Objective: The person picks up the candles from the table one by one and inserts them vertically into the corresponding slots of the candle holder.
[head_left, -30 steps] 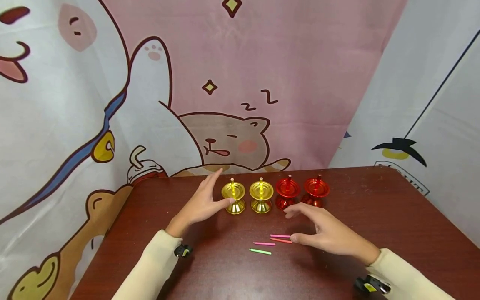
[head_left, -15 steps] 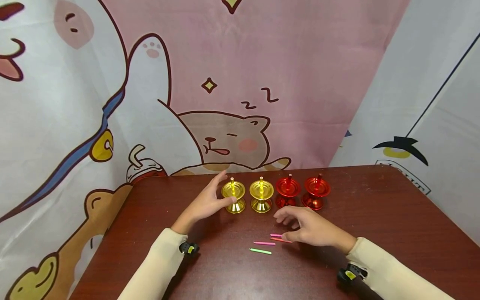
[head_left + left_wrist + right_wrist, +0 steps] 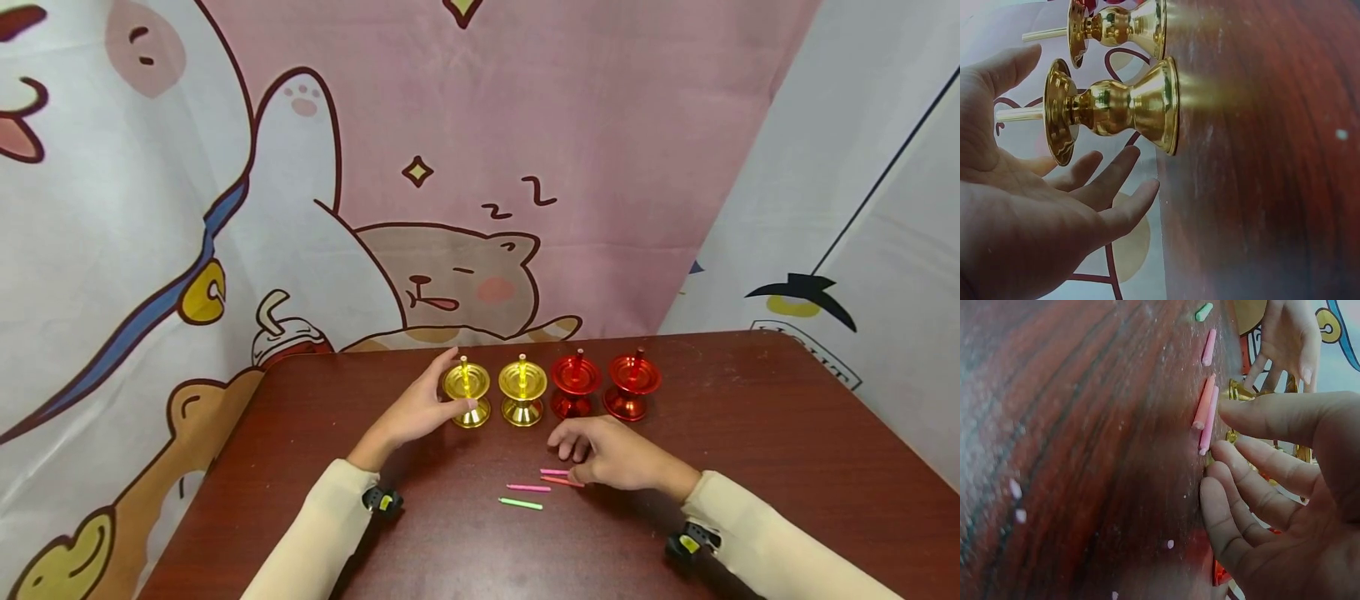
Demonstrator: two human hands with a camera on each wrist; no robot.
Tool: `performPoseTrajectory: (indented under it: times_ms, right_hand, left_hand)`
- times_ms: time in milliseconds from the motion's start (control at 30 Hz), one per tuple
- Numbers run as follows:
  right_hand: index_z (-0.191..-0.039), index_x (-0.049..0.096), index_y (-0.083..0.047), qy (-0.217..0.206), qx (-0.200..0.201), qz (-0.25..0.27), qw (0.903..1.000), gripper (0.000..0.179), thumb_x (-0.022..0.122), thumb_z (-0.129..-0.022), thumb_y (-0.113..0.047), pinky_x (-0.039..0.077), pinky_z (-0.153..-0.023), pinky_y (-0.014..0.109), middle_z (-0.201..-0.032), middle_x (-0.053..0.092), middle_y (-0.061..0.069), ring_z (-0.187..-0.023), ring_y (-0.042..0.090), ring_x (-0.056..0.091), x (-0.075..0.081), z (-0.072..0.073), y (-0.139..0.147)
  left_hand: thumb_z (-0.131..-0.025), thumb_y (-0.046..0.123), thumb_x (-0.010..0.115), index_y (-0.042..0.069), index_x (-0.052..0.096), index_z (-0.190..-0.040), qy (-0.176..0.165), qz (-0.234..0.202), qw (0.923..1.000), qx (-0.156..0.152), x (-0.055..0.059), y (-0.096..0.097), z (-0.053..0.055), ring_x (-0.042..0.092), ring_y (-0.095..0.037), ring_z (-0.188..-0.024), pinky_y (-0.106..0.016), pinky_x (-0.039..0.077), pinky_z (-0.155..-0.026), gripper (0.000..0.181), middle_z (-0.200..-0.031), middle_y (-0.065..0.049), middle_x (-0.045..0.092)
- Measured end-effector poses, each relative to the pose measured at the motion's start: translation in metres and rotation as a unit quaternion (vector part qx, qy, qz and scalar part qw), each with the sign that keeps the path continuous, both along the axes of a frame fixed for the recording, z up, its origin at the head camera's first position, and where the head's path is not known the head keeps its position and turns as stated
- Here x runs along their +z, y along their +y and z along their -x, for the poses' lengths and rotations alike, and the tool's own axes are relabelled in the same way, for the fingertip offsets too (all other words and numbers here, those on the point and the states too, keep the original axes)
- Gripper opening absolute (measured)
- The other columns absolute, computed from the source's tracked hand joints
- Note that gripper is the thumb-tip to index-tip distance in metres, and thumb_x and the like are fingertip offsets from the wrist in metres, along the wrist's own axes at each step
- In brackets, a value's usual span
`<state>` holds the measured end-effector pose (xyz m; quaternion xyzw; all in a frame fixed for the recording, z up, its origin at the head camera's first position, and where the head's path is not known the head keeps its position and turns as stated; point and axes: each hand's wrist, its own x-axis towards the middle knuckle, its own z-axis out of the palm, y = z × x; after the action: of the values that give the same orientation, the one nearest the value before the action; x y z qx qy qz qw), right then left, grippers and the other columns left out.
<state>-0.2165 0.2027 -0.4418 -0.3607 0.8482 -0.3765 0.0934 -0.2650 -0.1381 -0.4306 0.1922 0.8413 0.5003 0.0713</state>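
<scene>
My left hand (image 3: 415, 410) is spread beside the left gold candle holder (image 3: 467, 385), its thumb in front of the stem. In the left wrist view the fingers curve loosely around that holder (image 3: 1109, 106) without gripping it. My right hand (image 3: 613, 454) hovers low over the table, thumb and fingers parted and pinching nothing. Just by its thumb lie a pink candle (image 3: 1209, 425) and an orange candle (image 3: 1204, 403), side by side. Further left are another pink candle (image 3: 528, 487) and a green candle (image 3: 521, 503). All are thin and lie flat.
A second gold holder (image 3: 522, 385) and two red holders, one (image 3: 574, 379) nearer the middle and one (image 3: 633, 379) at the right, complete a row near the back edge. Each carries an upright stick. A printed cloth (image 3: 600, 167) hangs behind the dark wooden table (image 3: 450, 550).
My right hand has moved left and slightly down toward the pink and orange candles, then nearly stopped. My left hand has shifted a little right, closer to the left gold holder.
</scene>
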Motion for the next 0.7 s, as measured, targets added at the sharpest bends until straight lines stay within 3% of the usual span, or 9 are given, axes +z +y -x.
performPoseTrajectory:
  times_ms: [367, 700]
  right_hand:
    - [-0.112, 0.076, -0.005, -0.019, -0.011, -0.007, 0.9997, 0.035, 0.087, -0.082, 0.007, 0.057, -0.072, 0.027, -0.090, 0.071, -0.005, -0.082, 0.012, 0.066, -0.0020, 0.0024, 0.0016]
    - [-0.108, 0.076, -0.007, -0.015, -0.009, -0.018, 0.9997, 0.035, 0.086, -0.079, 0.010, 0.058, -0.072, 0.027, -0.085, 0.070, -0.007, -0.076, 0.004, 0.064, -0.0032, 0.0052, 0.0025]
  left_hand:
    - [-0.100, 0.030, 0.080, 0.012, 0.023, -0.176, -0.035, 0.014, 0.9992, 0.015, -0.0025, -0.0017, -0.0041, 0.065, -0.038, -0.133, -0.060, 0.046, -0.116, 0.096, -0.166, -0.020, 0.047]
    - [-0.101, 0.027, 0.079, 0.009, 0.024, -0.175, -0.027, 0.007, 0.9996, 0.003, -0.0048, -0.0019, -0.0038, 0.064, -0.035, -0.133, -0.057, 0.049, -0.114, 0.094, -0.166, -0.017, 0.047]
